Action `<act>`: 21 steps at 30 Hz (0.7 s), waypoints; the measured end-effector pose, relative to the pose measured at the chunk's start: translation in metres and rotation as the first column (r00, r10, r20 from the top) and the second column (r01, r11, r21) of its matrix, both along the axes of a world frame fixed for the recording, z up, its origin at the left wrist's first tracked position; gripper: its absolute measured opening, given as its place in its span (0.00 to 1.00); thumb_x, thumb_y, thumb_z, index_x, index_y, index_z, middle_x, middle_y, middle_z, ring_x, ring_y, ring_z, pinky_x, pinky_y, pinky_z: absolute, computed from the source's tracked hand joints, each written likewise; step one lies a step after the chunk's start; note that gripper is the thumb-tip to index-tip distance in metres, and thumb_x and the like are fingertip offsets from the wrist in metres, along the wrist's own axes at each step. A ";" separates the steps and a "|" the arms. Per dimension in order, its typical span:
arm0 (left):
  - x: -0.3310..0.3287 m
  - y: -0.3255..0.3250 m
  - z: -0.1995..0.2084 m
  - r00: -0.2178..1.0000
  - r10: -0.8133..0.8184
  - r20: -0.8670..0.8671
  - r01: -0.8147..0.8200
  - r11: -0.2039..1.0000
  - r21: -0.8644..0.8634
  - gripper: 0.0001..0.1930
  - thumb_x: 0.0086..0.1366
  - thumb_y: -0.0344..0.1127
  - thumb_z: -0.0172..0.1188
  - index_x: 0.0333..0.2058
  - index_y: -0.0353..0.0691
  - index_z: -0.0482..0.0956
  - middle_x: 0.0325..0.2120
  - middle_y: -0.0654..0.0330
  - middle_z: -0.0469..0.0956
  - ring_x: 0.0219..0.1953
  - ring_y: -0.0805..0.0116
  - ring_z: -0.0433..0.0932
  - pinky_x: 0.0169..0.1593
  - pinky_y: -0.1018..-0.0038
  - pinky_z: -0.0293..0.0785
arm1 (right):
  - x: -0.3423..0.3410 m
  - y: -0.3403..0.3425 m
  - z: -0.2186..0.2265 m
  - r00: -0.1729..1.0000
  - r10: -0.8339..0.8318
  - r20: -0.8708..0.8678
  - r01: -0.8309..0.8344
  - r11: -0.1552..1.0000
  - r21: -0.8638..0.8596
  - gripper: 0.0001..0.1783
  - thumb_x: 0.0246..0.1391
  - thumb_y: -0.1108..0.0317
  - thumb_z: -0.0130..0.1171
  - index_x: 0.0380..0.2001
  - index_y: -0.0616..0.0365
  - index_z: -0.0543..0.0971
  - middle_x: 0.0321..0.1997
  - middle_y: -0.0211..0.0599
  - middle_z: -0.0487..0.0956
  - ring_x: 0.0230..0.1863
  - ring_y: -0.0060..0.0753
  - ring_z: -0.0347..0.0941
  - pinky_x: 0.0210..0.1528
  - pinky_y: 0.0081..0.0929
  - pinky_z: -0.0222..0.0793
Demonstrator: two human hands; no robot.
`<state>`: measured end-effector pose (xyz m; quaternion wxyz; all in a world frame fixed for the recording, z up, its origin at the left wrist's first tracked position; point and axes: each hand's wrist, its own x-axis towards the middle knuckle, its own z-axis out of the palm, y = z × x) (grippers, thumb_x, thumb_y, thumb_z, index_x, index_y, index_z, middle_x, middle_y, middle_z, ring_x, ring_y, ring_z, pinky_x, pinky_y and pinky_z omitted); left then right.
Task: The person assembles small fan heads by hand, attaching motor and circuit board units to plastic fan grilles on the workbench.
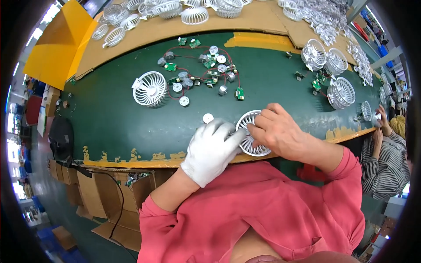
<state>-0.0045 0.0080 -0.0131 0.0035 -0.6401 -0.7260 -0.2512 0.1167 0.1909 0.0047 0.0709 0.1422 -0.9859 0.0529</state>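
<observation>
**One white slatted cage (pixel 255 151) before me**

It sits at the near edge of the green table (pixel 131 127). My gloved left hand (pixel 212 151) lies at its left rim, fingers bent; my bare right hand (pixel 277 133) curls over its right side, fingertips reaching inside. I can't tell what either pinches. A small white disc (pixel 208 118) lies just beyond my glove; green circuit boards (pixel 170 66) lie farther off, among red wires (pixel 191 57).

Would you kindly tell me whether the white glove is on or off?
On: the glove covers the left hand, its cuff ending near the wrist, while the right hand is bare.
</observation>
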 end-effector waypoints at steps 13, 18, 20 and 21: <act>-0.094 -0.017 -0.019 0.920 0.377 -0.102 -0.385 0.920 -0.076 0.15 0.55 0.38 0.59 0.43 0.50 0.76 0.34 0.57 0.73 0.40 0.55 0.73 0.43 0.63 0.71 | -0.062 0.067 0.030 0.991 -0.129 -0.029 0.118 0.960 -0.254 0.20 0.42 0.61 0.67 0.40 0.58 0.79 0.31 0.39 0.76 0.37 0.46 0.73 0.37 0.40 0.69; -0.074 -0.010 -0.027 0.999 0.045 -0.013 -0.046 0.990 -0.132 0.18 0.51 0.37 0.62 0.44 0.48 0.75 0.36 0.59 0.74 0.41 0.57 0.72 0.45 0.64 0.71 | -0.134 0.124 0.008 0.921 -0.386 0.049 0.387 0.893 -0.229 0.19 0.45 0.66 0.65 0.43 0.58 0.77 0.38 0.41 0.76 0.41 0.48 0.72 0.42 0.40 0.69; -0.070 -0.010 -0.027 0.998 0.004 0.064 0.007 0.986 -0.168 0.18 0.52 0.37 0.62 0.43 0.48 0.75 0.37 0.59 0.73 0.42 0.57 0.72 0.45 0.64 0.70 | -0.161 0.146 -0.006 0.871 -0.483 0.088 0.489 0.841 -0.230 0.21 0.45 0.68 0.64 0.45 0.58 0.76 0.41 0.41 0.76 0.43 0.49 0.71 0.43 0.40 0.68; -0.072 -0.011 -0.026 0.998 0.013 0.060 -0.003 0.986 -0.168 0.18 0.52 0.37 0.62 0.43 0.48 0.75 0.37 0.59 0.73 0.42 0.57 0.72 0.45 0.64 0.70 | -0.174 0.157 -0.018 0.843 -0.515 -0.158 0.490 0.855 -0.173 0.22 0.44 0.67 0.65 0.46 0.56 0.75 0.42 0.41 0.75 0.45 0.49 0.71 0.45 0.41 0.68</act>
